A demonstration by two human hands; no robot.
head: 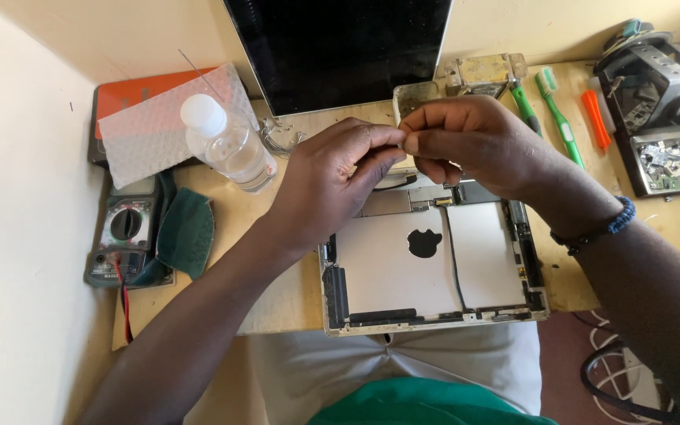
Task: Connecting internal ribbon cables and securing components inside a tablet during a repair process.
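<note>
my left hand (332, 177) and my right hand (466, 145) meet above the far end of the opened tablet shell (426, 271), fingertips pinched together on something too small to make out — a screw or a scrap of tape, i cannot tell which. both hands are closed in a fine pinch, thumbs against forefingers, touching each other at the tips. the shell lies at the near edge of the wooden bench (277, 299), its back half hanging just over my lap, with the dark glass panel (336, 47) propped upright at the far edge behind my hands.

to do this well i'd judge it best to keep the pinch low and directly over the shell, so anything that slips lands inside it rather than off the near edge. the clear bottle (226, 142) stands near my left wrist, towards the left side — an elbow swing could tip it. the multimeter (123, 236) sits at the left edge, the green toothbrush (558, 114) towards the far right corner.
</note>
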